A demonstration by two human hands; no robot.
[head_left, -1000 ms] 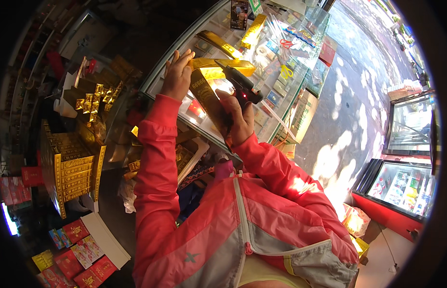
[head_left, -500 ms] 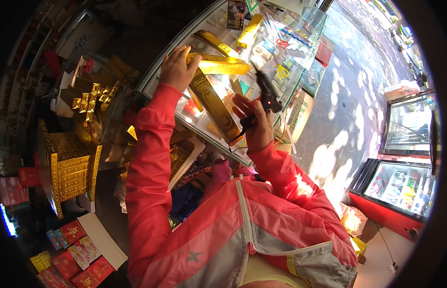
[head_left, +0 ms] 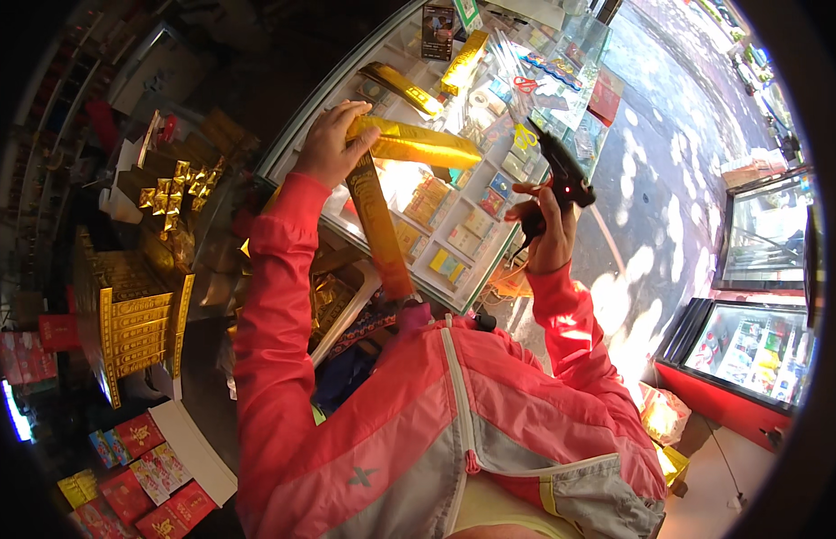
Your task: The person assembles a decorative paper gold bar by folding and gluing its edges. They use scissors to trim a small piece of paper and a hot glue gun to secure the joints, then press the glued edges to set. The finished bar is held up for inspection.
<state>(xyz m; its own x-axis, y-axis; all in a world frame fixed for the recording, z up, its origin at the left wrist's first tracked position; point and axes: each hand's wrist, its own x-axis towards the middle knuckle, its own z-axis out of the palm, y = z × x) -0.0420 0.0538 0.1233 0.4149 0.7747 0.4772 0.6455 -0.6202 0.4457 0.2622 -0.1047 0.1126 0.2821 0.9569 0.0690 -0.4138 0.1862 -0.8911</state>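
Observation:
My left hand (head_left: 331,145) grips the corner where two long gold cardboard strips meet. One shiny gold strip (head_left: 422,146) points right over the glass counter. The other, a darker gold strip (head_left: 380,235), slants down toward my jacket. Off to the right, my right hand (head_left: 551,229) is wrapped round a black glue gun (head_left: 566,169) with a small red light. Its nozzle points up and left, apart from the strips. On the counter beyond lie another folded gold strip (head_left: 402,87) and a gold piece (head_left: 464,63).
Under me is a glass display counter (head_left: 472,283) with small boxed goods inside. Yellow scissors (head_left: 525,136) and red scissors (head_left: 525,84) lie on it. A stacked gold card structure (head_left: 135,314) stands at left, above red packets (head_left: 173,512). A glass-topped case (head_left: 746,350) is at right.
My right hand has moved right and slightly up with the glue gun, away from the strips. The lower strip has swung to a steeper slant; my left hand keeps its hold.

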